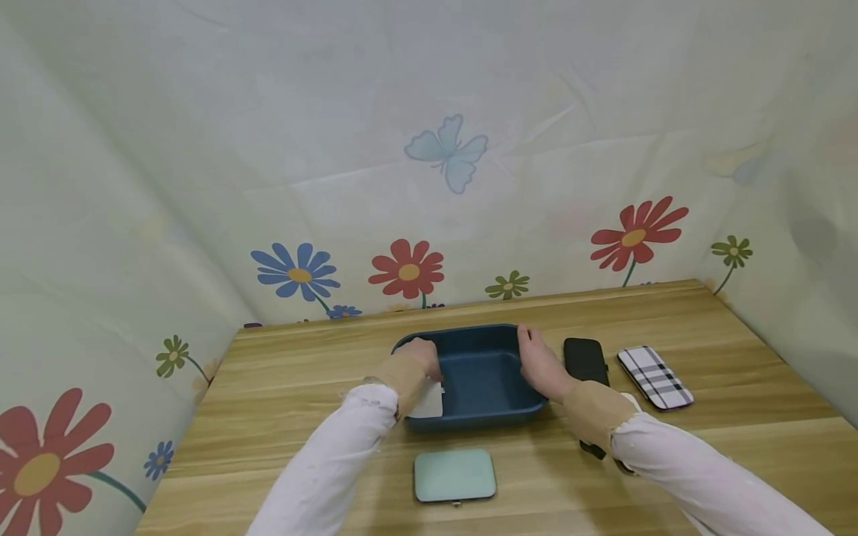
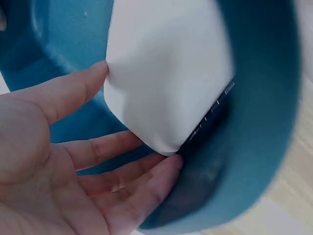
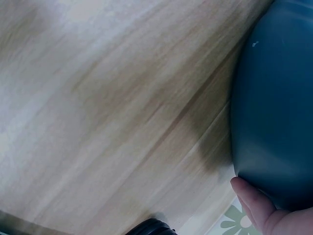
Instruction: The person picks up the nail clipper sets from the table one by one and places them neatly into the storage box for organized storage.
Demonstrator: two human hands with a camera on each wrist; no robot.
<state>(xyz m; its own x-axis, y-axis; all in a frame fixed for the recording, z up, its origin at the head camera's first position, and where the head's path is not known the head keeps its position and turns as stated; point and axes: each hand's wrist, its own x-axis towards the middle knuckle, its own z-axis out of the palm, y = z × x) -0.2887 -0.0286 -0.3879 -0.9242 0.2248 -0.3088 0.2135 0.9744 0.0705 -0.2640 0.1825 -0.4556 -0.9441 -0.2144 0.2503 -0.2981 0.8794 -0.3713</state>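
A dark blue plastic basin (image 1: 492,378) stands on the wooden table. Inside its left end is a flat white case (image 2: 166,73), tilted against the wall. My left hand (image 1: 418,356) reaches into the basin and holds this case by its edges, thumb (image 2: 93,83) on one side and fingers (image 2: 146,191) on another. At the opposite end, my right hand (image 1: 541,366) grips the basin's right rim. The right wrist view shows its fingers (image 3: 252,198) against the outer wall. Part of the white case is hidden by my left hand and sleeve in the head view.
In front of the basin lies a mint green case (image 1: 455,475) with a small clasp. To the right are a black case (image 1: 585,361) and a plaid case (image 1: 655,377). A dark object (image 1: 593,450) is partly hidden under my right forearm. Flowered fabric (image 1: 456,246) hangs behind the table.
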